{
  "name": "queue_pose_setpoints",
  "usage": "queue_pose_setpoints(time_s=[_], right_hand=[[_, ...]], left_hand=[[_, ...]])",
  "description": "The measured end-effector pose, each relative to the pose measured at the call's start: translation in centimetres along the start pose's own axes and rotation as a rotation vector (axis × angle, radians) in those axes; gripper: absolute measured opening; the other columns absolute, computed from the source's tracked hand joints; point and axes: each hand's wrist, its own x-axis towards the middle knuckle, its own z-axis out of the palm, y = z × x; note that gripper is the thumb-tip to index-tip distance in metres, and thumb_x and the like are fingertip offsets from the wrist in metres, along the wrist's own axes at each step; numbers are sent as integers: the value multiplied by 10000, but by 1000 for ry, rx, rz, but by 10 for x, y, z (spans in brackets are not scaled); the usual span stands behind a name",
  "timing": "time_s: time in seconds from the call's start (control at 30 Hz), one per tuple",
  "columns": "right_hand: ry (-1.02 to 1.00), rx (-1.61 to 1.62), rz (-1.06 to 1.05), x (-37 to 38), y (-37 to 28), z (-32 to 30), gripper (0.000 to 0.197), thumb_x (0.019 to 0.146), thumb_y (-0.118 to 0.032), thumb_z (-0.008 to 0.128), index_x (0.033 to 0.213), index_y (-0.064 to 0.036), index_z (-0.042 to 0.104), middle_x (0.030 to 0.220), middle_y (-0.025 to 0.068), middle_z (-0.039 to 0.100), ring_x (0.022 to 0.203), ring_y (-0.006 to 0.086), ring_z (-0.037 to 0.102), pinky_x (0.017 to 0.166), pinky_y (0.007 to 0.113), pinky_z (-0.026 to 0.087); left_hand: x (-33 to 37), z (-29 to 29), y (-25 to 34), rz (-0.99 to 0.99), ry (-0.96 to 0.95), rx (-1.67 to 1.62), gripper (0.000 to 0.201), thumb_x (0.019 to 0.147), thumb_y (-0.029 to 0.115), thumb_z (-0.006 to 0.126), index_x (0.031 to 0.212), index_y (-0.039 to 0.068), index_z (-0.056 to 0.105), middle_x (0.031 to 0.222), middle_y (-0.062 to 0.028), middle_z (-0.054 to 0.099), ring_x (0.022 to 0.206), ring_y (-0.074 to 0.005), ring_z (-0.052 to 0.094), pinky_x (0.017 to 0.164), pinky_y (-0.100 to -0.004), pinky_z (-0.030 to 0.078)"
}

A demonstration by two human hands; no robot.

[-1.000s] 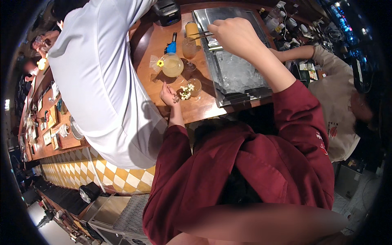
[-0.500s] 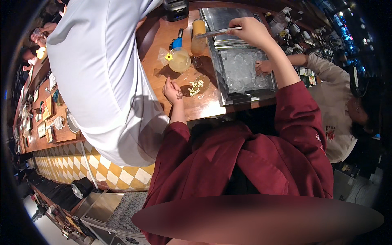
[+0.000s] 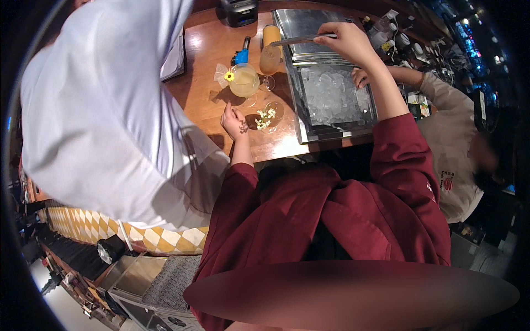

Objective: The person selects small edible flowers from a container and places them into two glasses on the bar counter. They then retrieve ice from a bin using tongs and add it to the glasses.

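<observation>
My right hand (image 3: 348, 43) pinches the end of long metal tweezers (image 3: 298, 40), held level above the counter. Their tips are at the rim of a stemmed flute glass (image 3: 270, 59) with a pale drink inside. My left hand (image 3: 234, 121) rests on the wood, fingers curled, with nothing seen in it. Close to it stands a coupe glass (image 3: 244, 83) of cloudy yellow drink, with a yellow flower (image 3: 229, 76) and a sheer bow at its rim. A small glass holding white flowers (image 3: 265, 118) is right of my left hand.
An ice bin (image 3: 331, 99) is set in the counter, with a co-worker's hand (image 3: 360, 78) at its right side. A person in white (image 3: 110, 121) stands close on my left. Behind the glasses are a blue torch (image 3: 241, 55), an orange-yellow can (image 3: 271, 34) and a black device (image 3: 240, 12).
The tweezers stay near the flute, shifted slightly right with my right hand. The person in white has leaned left, baring more counter and some papers. The co-worker's hand has risen slightly over the ice.
</observation>
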Motion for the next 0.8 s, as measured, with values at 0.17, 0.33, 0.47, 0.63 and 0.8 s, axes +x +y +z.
queue_pose_setpoints(time_s=[0.17, 0.33, 0.47, 0.63, 0.8], right_hand=[[158, -350, -351, -11, -20, -8, 209, 831, -278, 645, 963, -116, 629, 831, 44, 636, 760, 287, 637, 637, 402, 502], [172, -435, -457, -19, -29, 5, 148, 800, -215, 635, 857, -92, 576, 786, 49, 616, 704, 256, 644, 603, 379, 513], [192, -400, -465, -17, -29, 16, 126, 805, -198, 625, 824, -87, 568, 745, 45, 605, 678, 257, 640, 595, 373, 510], [234, -409, -480, -21, -29, 19, 117, 813, -183, 613, 796, -84, 553, 727, 35, 597, 660, 243, 635, 585, 359, 506], [285, -375, -498, -29, -26, 17, 114, 819, -188, 620, 804, -96, 554, 719, 30, 587, 655, 233, 631, 581, 351, 502]], left_hand=[[0, 2, -7, -10, -18, 29, 335, 844, 143, 549, 1145, 21, 630, 802, -159, 632, 834, -341, 573, 855, -431, 418], [1, 1, 0, -4, -9, 26, 342, 845, 153, 549, 1148, 14, 627, 859, -170, 647, 864, -339, 579, 866, -428, 417], [1, 1, 0, -11, -10, 29, 343, 846, 153, 550, 1147, 8, 626, 888, -180, 647, 882, -342, 577, 881, -424, 415], [0, 1, -1, -15, -2, 33, 344, 844, 151, 554, 1148, 7, 626, 902, -183, 646, 902, -341, 574, 896, -419, 410], [-2, 0, 2, -51, -18, 13, 343, 838, 139, 559, 1148, 9, 626, 877, -175, 641, 890, -340, 572, 897, -420, 407]])
